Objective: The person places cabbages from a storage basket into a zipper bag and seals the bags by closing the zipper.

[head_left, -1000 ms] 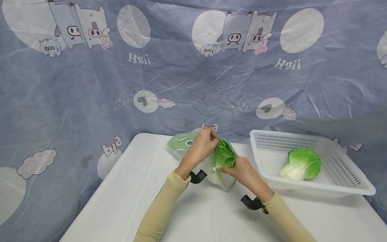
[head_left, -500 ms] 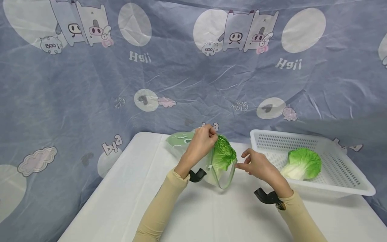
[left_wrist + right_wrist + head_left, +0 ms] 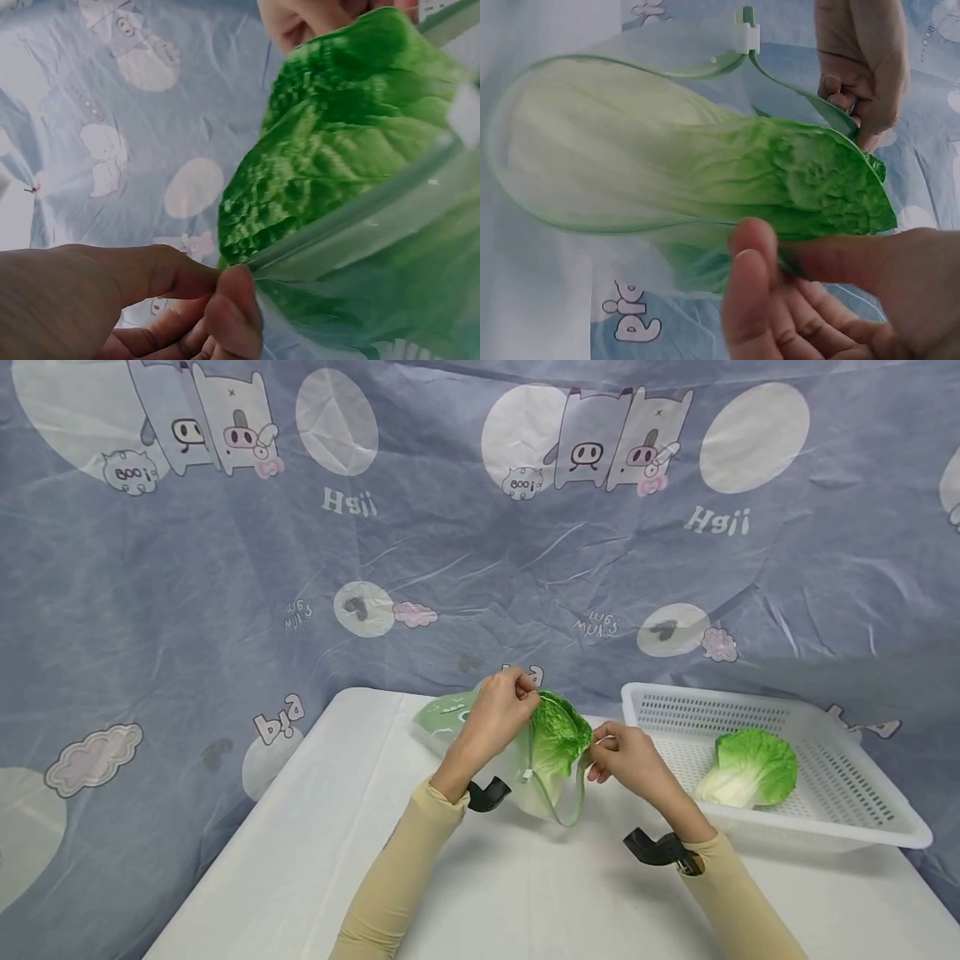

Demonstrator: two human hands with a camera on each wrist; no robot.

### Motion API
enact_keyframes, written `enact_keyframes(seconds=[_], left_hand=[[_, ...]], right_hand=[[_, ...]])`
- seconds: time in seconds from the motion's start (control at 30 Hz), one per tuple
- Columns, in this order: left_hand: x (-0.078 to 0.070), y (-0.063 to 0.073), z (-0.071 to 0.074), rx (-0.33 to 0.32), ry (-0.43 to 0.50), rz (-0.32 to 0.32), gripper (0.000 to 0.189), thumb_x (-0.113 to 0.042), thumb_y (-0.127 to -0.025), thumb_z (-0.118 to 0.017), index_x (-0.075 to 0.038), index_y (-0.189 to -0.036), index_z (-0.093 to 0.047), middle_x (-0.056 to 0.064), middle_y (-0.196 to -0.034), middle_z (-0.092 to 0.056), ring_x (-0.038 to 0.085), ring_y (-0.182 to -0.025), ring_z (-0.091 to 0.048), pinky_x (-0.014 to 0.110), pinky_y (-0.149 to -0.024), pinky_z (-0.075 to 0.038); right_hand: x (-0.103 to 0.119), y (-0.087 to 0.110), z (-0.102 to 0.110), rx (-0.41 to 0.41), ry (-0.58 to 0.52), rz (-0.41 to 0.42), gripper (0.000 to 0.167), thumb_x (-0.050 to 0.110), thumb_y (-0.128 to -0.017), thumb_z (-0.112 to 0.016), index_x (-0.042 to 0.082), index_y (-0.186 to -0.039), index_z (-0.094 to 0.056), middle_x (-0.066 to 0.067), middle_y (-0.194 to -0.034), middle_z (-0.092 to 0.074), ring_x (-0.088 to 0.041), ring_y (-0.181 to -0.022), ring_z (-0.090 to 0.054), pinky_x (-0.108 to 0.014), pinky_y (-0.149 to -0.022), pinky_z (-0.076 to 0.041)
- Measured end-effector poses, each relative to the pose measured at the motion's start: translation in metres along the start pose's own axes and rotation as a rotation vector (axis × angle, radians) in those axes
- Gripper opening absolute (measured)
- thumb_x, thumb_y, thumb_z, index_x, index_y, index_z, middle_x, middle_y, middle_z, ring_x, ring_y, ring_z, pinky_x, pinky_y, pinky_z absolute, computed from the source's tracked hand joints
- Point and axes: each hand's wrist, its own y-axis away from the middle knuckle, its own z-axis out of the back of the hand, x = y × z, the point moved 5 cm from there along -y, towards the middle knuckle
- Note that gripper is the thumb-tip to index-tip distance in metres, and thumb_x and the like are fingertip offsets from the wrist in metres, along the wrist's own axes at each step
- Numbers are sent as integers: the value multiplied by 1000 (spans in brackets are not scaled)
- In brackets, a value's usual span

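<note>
A clear and green slider zip bag (image 3: 525, 781) stands with its mouth spread wide on the white table. Inside it sits a Chinese cabbage (image 3: 780, 172), its pale stem deep in the bag and its crinkled green leaves poking out past the rim. My left hand (image 3: 501, 710) pinches the far end of the green rim between thumb and forefinger, close against the leaves in the left wrist view. On the opposite side, my right hand (image 3: 626, 758) pinches the other rim with thumb and finger. The white slider (image 3: 748, 37) sits on the left-hand rim.
To the right, a white perforated basket (image 3: 885, 814) holds a second Chinese cabbage (image 3: 753, 767). The table (image 3: 315, 827) is covered in white cloth. A blue patterned curtain (image 3: 450, 543) hangs right behind it.
My right hand let go of the bag's mouth, drew back to the right, then came up to the rim again. The leaves lean further right. My left hand keeps its pinch.
</note>
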Motion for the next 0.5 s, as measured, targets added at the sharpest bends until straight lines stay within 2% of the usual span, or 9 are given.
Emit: enact_keyframes(seconds=[0.13,0.27,0.4,0.5], left_hand=[[-1,-1,5,-71,23,-20,9,-11,-90,-57,-10,-95,-64,0,-81,-64,11,-69,-58,22,-60,-48],[-3,0,8,-107,69,-45,9,-21,-94,-59,-13,-95,-61,-1,-81,-63,10,-72,-59,23,-64,-49],[-5,2,13,-77,109,-60,16,-29,-96,-59,-13,-95,-58,-1,-83,-63,11,-74,-60,23,-66,-50],[-8,6,20,-12,103,-78,19,-31,-96,-60,-13,-93,-56,0,-84,-62,11,-75,-60,24,-66,-49]], right_hand=[[5,2,5,-58,-126,-30,25,17,-95,-59,-4,-105,-54,-11,-74,-70,-20,-64,-69,-32,-63,-59],[8,5,10,-96,-302,-77,33,26,-93,-65,-2,-104,-52,-3,-72,-70,-17,-66,-70,-33,-68,-59],[10,8,15,-121,-492,-91,29,24,-94,-64,1,-103,-49,0,-70,-69,-12,-65,-68,-29,-70,-59],[12,9,19,-131,-596,-95,26,20,-95,-63,1,-103,-48,1,-73,-68,-9,-65,-68,-25,-69,-58]])
